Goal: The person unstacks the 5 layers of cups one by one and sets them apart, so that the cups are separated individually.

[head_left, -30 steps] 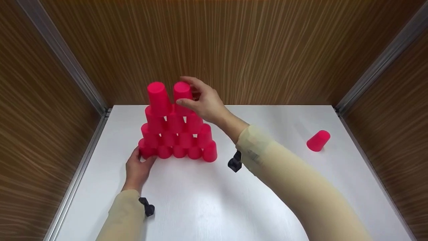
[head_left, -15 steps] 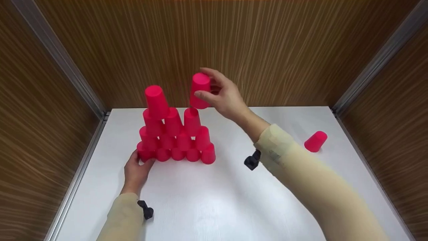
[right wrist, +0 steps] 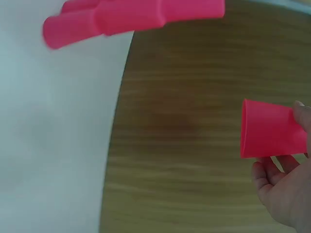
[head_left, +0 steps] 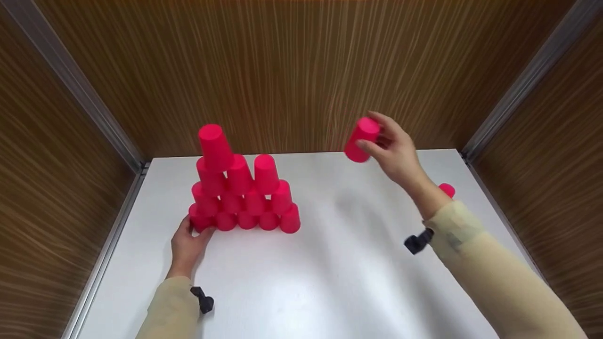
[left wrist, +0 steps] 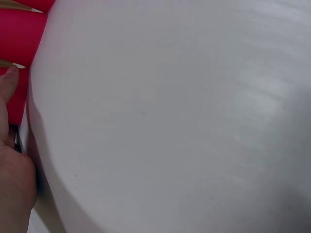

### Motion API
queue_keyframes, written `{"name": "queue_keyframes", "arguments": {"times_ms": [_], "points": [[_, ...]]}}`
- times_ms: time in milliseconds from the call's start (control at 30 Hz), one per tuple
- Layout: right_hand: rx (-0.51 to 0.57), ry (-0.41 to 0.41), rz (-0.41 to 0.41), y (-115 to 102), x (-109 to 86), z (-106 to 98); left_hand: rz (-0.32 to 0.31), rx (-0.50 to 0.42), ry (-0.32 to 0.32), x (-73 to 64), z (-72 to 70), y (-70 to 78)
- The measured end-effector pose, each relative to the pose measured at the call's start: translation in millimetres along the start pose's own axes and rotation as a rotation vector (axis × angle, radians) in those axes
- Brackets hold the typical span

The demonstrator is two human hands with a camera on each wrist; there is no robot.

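Upside-down pink-red plastic cups form a stepped wall [head_left: 256, 202] at the table's left. A single cup [head_left: 215, 150] tops its left side above a row of three. My left hand [head_left: 187, 247] grips the bottom-left cup [head_left: 200, 221], thumb on its near side; the left wrist view shows the thumb [left wrist: 8, 85] against it. Well right of the wall, my right hand [head_left: 395, 160] holds another cup [head_left: 360, 147] in the air, slightly tilted, mouth downward. The right wrist view shows that cup side-on, its rim away from the palm.
One more cup [head_left: 447, 189] is on the white table [head_left: 301, 282] at the right, mostly hidden behind the right wrist. Brown wood-grain panels [head_left: 301, 75] enclose the back and both sides. A black wrist mount [head_left: 418, 241] juts from the right sleeve.
My right hand has lifted the cup off the right end of the wall's top row and carried it far right. My left hand keeps its grip at the bottom-left cup.
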State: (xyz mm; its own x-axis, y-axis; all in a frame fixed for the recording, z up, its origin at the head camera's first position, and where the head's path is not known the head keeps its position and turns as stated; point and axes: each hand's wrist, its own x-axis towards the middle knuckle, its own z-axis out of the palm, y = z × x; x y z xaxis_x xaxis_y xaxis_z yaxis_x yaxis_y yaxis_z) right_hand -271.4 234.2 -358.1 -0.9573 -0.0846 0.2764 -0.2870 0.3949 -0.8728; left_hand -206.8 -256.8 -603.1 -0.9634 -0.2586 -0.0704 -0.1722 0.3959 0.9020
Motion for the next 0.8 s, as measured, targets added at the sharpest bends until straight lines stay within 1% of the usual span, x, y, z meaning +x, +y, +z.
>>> {"name": "queue_keyframes", "arguments": {"times_ms": [100, 200, 333, 467, 600, 800], "points": [[-0.025, 0.038, 0.076, 33, -14.5, -21, 0.008, 0.004, 0.002, 0.6, -0.1, -0.6], [-0.029, 0.058, 0.164, 65, -30.9, -41, 0.004, 0.003, 0.000, 1.2, 0.2, -1.7], [-0.045, 0.079, 0.275, 100, -54.0, -66, 0.002, 0.001, 0.001, 1.5, 1.3, -2.8], [-0.080, 0.125, 0.345, 126, -77.5, -88, -0.001, 0.001, -0.002, 0.6, 1.5, -3.2], [-0.098, 0.178, 0.404, 149, -99.6, -105, -0.013, -0.005, -0.007, -0.8, 0.2, -1.7], [-0.078, 0.219, 0.501, 175, -124.6, -124, -0.004, -0.014, -0.012, -2.2, -2.2, 0.9]]}}
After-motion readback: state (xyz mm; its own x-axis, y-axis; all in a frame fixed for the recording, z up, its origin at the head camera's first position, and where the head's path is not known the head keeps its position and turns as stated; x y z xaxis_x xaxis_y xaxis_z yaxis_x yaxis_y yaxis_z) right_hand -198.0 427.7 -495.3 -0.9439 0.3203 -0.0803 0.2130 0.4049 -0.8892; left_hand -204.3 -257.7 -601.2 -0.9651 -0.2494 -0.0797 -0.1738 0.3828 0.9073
